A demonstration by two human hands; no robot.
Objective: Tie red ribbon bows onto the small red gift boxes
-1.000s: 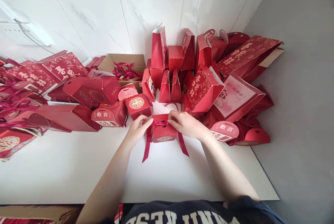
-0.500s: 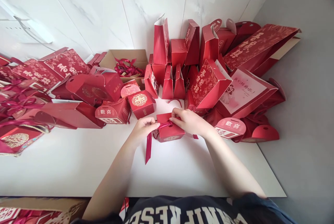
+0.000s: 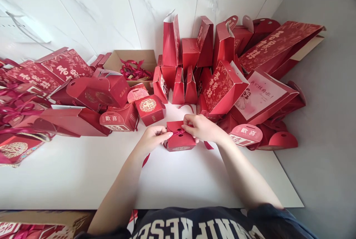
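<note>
A small red gift box with a gold round print on its near side sits on the white table in front of me. A dark red ribbon crosses its top, next to two round holes. My left hand pinches the ribbon at the box's left side, and one loose tail hangs below that hand, partly hidden by the wrist. My right hand pinches the ribbon at the right of the holes, with fingers resting on the box. Another ribbon end shows under the right wrist.
Red gift boxes and paper bags crowd the back and both sides of the white table. An open cardboard box holds tangled ribbons. Another carton stands below the table's front left edge.
My left hand has shifted slightly, and the hanging ribbon tail has swung left behind the wrist. The ribbon on the box top is drawn into a narrower strand, baring the holes.
</note>
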